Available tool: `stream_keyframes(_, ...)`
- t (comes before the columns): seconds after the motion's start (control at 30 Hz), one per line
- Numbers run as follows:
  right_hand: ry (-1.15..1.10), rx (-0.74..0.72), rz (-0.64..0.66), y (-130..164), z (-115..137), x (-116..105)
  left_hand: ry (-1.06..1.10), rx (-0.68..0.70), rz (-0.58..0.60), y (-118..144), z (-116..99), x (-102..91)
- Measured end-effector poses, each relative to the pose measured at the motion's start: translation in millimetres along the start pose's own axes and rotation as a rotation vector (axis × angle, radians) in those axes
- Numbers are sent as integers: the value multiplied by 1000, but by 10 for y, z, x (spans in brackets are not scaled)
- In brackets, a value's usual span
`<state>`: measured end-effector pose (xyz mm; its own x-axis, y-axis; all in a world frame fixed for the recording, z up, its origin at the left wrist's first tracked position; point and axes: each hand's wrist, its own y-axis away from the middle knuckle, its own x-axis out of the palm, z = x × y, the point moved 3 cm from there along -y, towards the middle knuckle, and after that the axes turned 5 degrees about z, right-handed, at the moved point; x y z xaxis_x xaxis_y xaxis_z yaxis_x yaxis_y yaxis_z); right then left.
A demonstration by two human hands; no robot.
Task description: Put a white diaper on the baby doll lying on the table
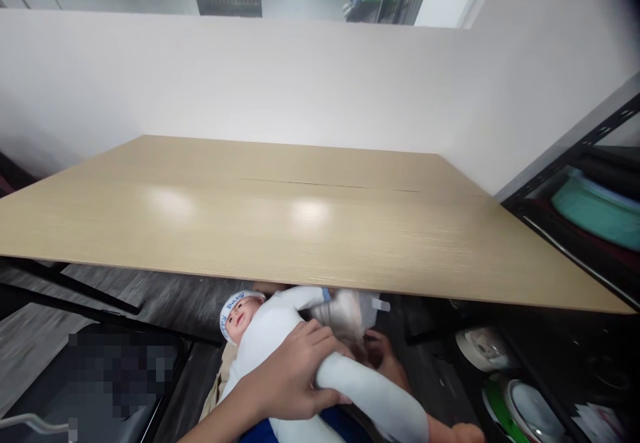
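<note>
A baby doll [273, 326] in white clothes and a white cap with blue lettering lies face up across my lap, below the table edge. My left hand [305, 366] is wrapped round the upper part of the doll's white-clad leg [373, 383]. The doll's bare foot [457, 433] sticks out at lower right. Behind that leg, my right hand [387, 360] is partly hidden, its fingers bent at the lower edge of a whitish soft item [345, 311]. This item looks like a diaper with a pale tab, and is blurred and partly covered by the table.
A light wooden table [250, 230] spans the view just beyond the doll. At left stands a black chair [95, 370]. Dark shelving on the right holds a teal item [597, 210] and, lower down, several round containers [533, 406]. A white wall [280, 83] rises behind.
</note>
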<state>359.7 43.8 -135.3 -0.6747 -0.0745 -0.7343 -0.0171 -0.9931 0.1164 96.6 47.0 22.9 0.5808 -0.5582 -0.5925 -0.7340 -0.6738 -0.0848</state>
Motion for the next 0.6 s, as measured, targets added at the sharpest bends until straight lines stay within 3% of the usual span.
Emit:
stream_keyframes(0.1, 49, 18, -150, -45, 96, 55, -33, -15, 28, 34, 26, 79)
stream_keyframes(0.17, 85, -79, -182, -69, 219, 50, -31, -24, 23, 67, 31, 94)
stream_keyframes(0.27, 127, -235, -24, -178, 417, 158, -27, -19, 19, 100, 23, 89)
stream_keyframes(0.4, 347, -96, 201, -441, 558, 484, -44, -36, 38, 87, 37, 110)
stream_keyframes(0.6, 442, -30, 305, -715, 684, 768, -37, -58, 54, 71, 77, 191)
